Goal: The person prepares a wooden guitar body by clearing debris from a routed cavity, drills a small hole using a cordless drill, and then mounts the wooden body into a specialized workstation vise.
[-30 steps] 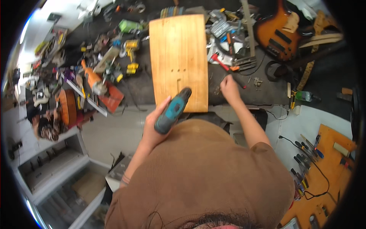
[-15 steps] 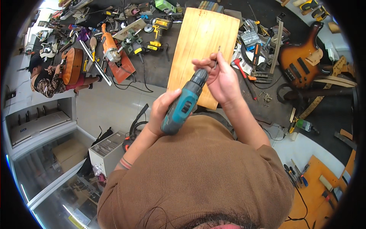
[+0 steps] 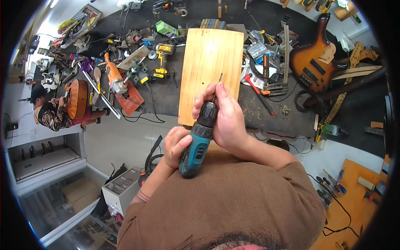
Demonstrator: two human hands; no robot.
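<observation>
Drill (image 3: 199,141), teal and black, is held above the near edge of the wooden board (image 3: 212,71), with its long axis running from the person's chest up toward the board. The left hand (image 3: 176,146) is wrapped tight around the drill's handle, on the side nearer the body. The right hand (image 3: 225,114) is closed around the chuck, on the side nearer the board, its fingers pinching at the base of the drill bit (image 3: 218,83). The bit's tip points away from the body over the board's face. The board lies lengthwise on the dark counter (image 3: 166,100), directly beyond the bit.
</observation>
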